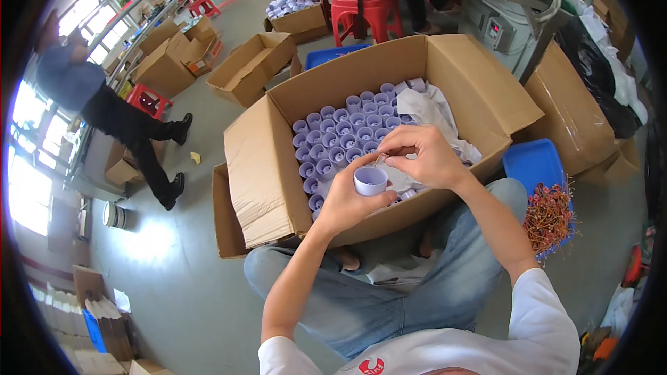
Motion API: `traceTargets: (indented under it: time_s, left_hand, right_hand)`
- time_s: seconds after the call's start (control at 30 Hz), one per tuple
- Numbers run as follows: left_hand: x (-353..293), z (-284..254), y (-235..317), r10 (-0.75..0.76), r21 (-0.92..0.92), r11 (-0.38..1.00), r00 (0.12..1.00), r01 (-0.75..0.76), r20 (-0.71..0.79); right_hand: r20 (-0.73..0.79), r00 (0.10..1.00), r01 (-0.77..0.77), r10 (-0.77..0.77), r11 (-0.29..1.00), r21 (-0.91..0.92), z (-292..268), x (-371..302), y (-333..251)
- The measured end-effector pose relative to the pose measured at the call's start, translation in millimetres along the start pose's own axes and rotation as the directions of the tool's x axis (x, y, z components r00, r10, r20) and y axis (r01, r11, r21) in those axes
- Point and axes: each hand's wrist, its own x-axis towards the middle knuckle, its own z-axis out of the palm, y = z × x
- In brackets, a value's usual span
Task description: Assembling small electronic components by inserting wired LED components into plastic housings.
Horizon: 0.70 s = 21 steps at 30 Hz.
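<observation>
My left hand [343,200] is wrapped round a small pale-lavender cup [370,179], its open mouth facing up. Close to that cup's far rim, my right hand [425,157] pinches with thumb and fingertips; a small thin piece seems to be there, too small to name. Both hands are over a large open cardboard box [474,73]. Inside it, rows of similar lavender cups [342,128] stand upright, with small dark bits visible in many. White sheeting [432,107] lies along the box's right side, partly behind my right hand.
To my right, a blue tray [533,160] holds a heap of thin red and yellow wire-like pieces [549,221]. Further off stand an open carton [256,66], a carton of white parts [299,17] and a red stool [365,17] with a seated person. Another person [104,94] stands at left.
</observation>
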Motion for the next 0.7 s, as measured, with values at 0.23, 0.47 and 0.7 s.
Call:
traceTargets:
  time_s: [0.23,0.47,0.7]
  left_hand:
    - [-4,0,-6,0.266,0.537,0.833,0.947,-0.132,-0.181]
    - [-6,14,2,0.379,0.615,0.744,0.923,-0.262,-0.064]
    - [-3,21,1,0.462,0.538,0.797,0.850,-0.272,-0.254]
  right_hand:
    - [0.065,0.966,-0.258,0.250,0.911,0.321,8,-9,31]
    - [0.024,0.989,-0.146,0.144,0.974,0.172,5,-16,39]
    - [-0.352,0.936,0.011,0.006,0.999,0.045,-3,-18,33]
